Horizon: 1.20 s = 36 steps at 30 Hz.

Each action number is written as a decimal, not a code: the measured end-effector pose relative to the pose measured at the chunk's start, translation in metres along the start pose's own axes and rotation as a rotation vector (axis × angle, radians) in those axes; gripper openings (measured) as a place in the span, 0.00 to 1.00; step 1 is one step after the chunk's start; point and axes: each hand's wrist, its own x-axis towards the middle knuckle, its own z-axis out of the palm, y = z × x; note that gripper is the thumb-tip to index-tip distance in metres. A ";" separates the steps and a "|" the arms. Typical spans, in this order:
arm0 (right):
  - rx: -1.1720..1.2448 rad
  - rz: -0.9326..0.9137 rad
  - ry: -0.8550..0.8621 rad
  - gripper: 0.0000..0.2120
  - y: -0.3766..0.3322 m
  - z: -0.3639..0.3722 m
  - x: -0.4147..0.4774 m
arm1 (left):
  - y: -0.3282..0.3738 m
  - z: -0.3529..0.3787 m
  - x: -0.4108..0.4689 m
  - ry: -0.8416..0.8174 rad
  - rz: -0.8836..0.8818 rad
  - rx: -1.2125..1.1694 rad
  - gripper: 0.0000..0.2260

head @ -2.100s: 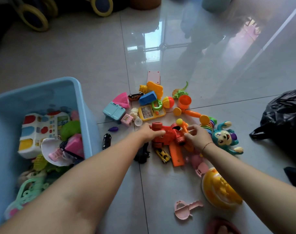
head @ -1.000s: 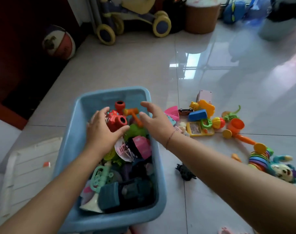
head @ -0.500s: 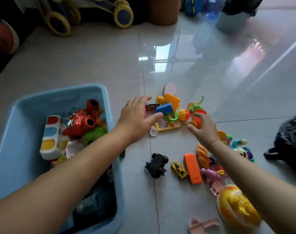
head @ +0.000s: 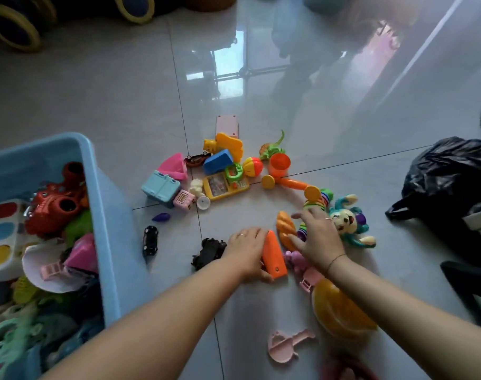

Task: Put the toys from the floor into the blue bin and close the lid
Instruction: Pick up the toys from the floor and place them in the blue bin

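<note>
The blue bin (head: pixel 103 215) stands open at the left, holding many toys with a red toy (head: pixel 51 205) on top. No lid is in view. Loose toys lie on the tile floor right of it. My left hand (head: pixel 246 252) is closed around the left edge of a flat orange toy (head: pixel 274 256), thumb under its near end. My right hand (head: pixel 316 239) hovers with fingers spread, fingertips on a yellow-orange bread toy (head: pixel 284 227) and over a striped ring toy (head: pixel 317 200). A teal plush monkey (head: pixel 349 222) lies just right of that hand.
A black toy (head: pixel 207 253) and a small black car (head: pixel 150 239) lie between bin and hands. A yellow dome toy (head: pixel 340 311) and pink key toy (head: pixel 288 344) are near me. Farther off sits a toy pile (head: pixel 225 171); a black bag (head: pixel 453 182) is at right.
Both hands have drawn back from the far toy pile to the nearer toys. My left hand has closed on the orange toy, and my right has come over the bread toy.
</note>
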 end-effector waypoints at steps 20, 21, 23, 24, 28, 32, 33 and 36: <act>0.124 0.138 -0.184 0.26 -0.013 0.013 0.036 | 0.012 0.016 -0.016 0.233 -0.074 -0.065 0.51; 0.274 0.167 -0.130 0.25 -0.019 0.006 0.035 | 0.010 0.005 -0.022 0.255 -0.066 -0.073 0.51; 0.538 0.174 -0.035 0.24 -0.036 -0.012 0.033 | 0.006 -0.023 -0.039 0.314 -0.040 -0.100 0.52; 0.638 0.158 -0.001 0.23 -0.047 -0.022 0.032 | 0.003 -0.040 -0.048 0.351 -0.026 -0.113 0.53; 0.934 0.066 0.033 0.22 -0.118 -0.056 0.029 | -0.017 -0.099 -0.100 0.540 -0.022 -0.146 0.53; 1.021 -0.097 -0.052 0.21 -0.207 -0.060 0.013 | -0.063 -0.126 -0.175 0.711 -0.158 -0.259 0.54; 1.009 -0.142 -0.105 0.21 -0.227 -0.056 0.006 | -0.080 -0.125 -0.195 0.744 -0.226 -0.290 0.54; 0.998 -0.238 -0.305 0.21 -0.277 -0.034 -0.016 | -0.131 -0.108 -0.246 0.820 -0.481 -0.402 0.56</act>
